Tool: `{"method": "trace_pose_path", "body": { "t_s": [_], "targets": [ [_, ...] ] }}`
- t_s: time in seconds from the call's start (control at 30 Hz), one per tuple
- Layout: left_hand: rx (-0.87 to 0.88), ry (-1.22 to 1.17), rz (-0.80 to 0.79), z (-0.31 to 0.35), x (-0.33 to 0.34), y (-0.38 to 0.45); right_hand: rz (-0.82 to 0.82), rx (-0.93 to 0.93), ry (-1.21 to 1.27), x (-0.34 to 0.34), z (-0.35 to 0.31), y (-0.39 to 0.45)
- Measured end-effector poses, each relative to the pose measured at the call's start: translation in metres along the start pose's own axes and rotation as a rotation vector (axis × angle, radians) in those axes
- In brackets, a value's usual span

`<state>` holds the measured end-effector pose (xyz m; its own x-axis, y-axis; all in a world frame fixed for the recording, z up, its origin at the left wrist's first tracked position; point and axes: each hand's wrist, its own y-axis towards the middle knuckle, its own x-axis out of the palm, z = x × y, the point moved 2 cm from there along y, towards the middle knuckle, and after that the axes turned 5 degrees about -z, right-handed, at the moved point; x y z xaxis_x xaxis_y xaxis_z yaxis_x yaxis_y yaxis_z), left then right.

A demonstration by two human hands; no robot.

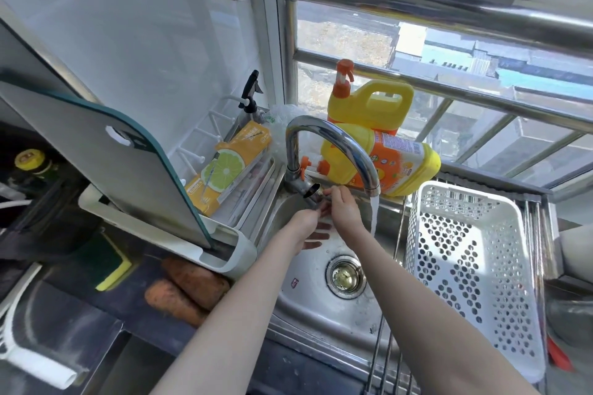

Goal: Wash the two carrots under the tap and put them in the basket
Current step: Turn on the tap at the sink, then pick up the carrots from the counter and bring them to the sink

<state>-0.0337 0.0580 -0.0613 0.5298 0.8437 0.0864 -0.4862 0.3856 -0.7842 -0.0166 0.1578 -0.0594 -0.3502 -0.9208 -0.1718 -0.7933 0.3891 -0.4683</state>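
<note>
A kitchen corner by a window: a steel sink [321,269] sits in a dark counter [96,308], water streaming from the chrome tap [333,144]. Both hands reach to the tap's valve; the right hand [345,207] pinches its handle, while the left hand [306,223] sits beside it, grip unclear. Two unwashed carrots [184,289] lie on the counter left of the sink. The white perforated basket [465,263] rests on a rack to the right. Label text on the yellow detergent jugs [378,138] is unreadable.

Two unwashed, soil-dusted carrots [187,290] are lying side by side, touching, on the dark counter left of the sink. Tap [333,151] is running. White perforated basket [475,269] is sitting right of the basin.
</note>
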Motion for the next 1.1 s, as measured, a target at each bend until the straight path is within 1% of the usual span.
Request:
{"method": "trace_pose_path", "body": {
  "t_s": [0.1,0.17,0.23,0.33,0.4,0.43,0.5,0.57,0.6,0.67,0.73,0.77,0.83,0.9,1.0,1.1],
  "targets": [
    [-0.027,0.069,-0.014,-0.01,-0.011,-0.006,-0.141,-0.003,0.145,-0.007,0.006,-0.015],
    [-0.045,0.115,0.003,-0.017,-0.017,-0.01,-0.152,0.051,0.15,-0.015,0.016,-0.022],
    [-0.053,0.146,0.03,-0.026,-0.022,-0.013,-0.157,0.134,0.057,-0.021,0.028,-0.029],
    [-0.036,0.228,0.039,-0.049,-0.031,-0.021,-0.295,0.207,-0.243,-0.018,0.043,-0.047],
    [0.044,0.263,0.069,-0.067,-0.04,-0.029,-0.356,0.161,-0.432,-0.007,0.051,-0.06],
    [0.094,0.265,0.104,-0.076,-0.045,-0.034,-0.357,0.113,-0.515,0.002,0.054,-0.068],
    [0.173,0.264,0.173,-0.094,-0.053,-0.052,-0.311,-0.003,-0.598,0.022,0.055,-0.09],
    [0.214,0.241,0.215,-0.114,-0.059,-0.076,-0.241,-0.158,-0.662,0.042,0.053,-0.113],
    [0.24,0.23,0.264,-0.125,-0.063,-0.09,-0.227,-0.229,-0.701,0.052,0.05,-0.125],
    [0.272,0.263,0.473,-0.147,-0.073,-0.118,-0.261,-0.291,-0.782,0.078,0.045,-0.146],
    [0.247,0.324,0.699,-0.168,-0.087,-0.146,-0.325,-0.255,-0.895,0.104,0.047,-0.157],
    [0.204,0.306,0.767,-0.179,-0.095,-0.157,-0.352,-0.214,-0.933,0.116,0.051,-0.159],
    [0.121,0.2,0.846,-0.2,-0.113,-0.171,-0.378,-0.129,-0.886,0.133,0.059,-0.162],
    [0.08,0.091,0.894,-0.216,-0.129,-0.179,-0.372,-0.075,-0.742,0.144,0.068,-0.163],
    [0.087,-0.014,0.972,-0.227,-0.148,-0.19,-0.319,-0.08,-0.568,0.156,0.071,-0.163],
    [0.108,-0.047,0.972,-0.23,-0.156,-0.194,-0.269,-0.054,-0.397,0.166,0.074,-0.159]
  ]
}}
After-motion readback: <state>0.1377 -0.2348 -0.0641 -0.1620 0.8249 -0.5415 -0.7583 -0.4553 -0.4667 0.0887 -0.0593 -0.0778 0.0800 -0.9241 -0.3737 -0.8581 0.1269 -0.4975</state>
